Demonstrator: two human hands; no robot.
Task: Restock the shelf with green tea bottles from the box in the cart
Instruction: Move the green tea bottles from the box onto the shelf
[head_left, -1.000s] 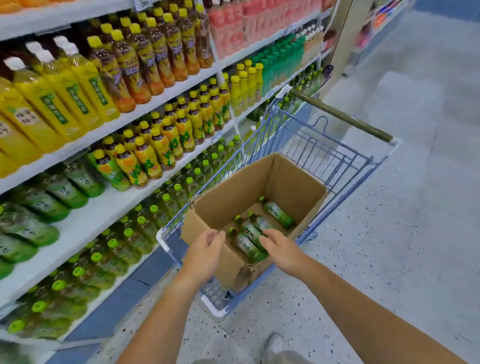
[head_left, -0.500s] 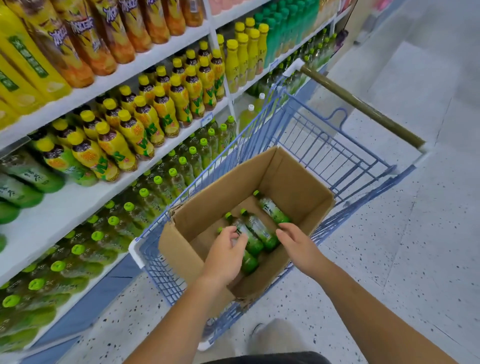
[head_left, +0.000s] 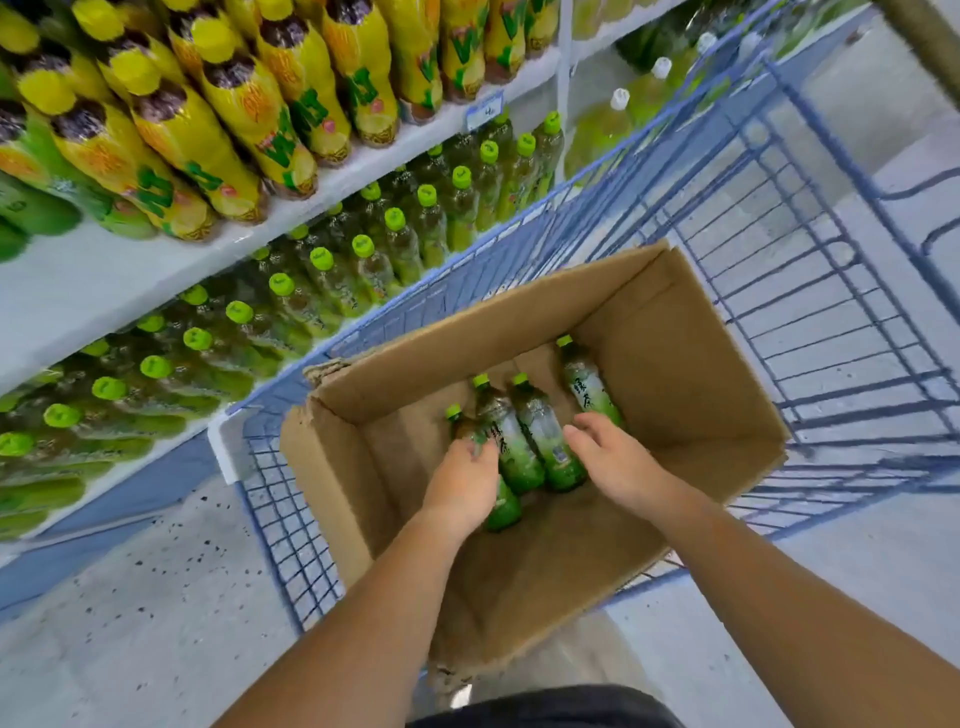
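An open cardboard box sits in the blue wire cart. Several green tea bottles with green caps lie on the box floor. My left hand reaches into the box and curls over the leftmost bottle, hiding most of it. My right hand is also inside the box, its fingers resting on the lower part of the rightmost bottle. Two more bottles lie between my hands. To the left, the low shelf row of green tea bottles stands upright.
The white shelf board above the green tea row carries yellow-labelled bottles. White-capped bottles stand further along. The cart's side runs close to the shelf front. Speckled floor lies below left.
The view has closed in on the box. Both hands went from its near rim down inside, the left onto the leftmost bottle, the right onto the rightmost one.
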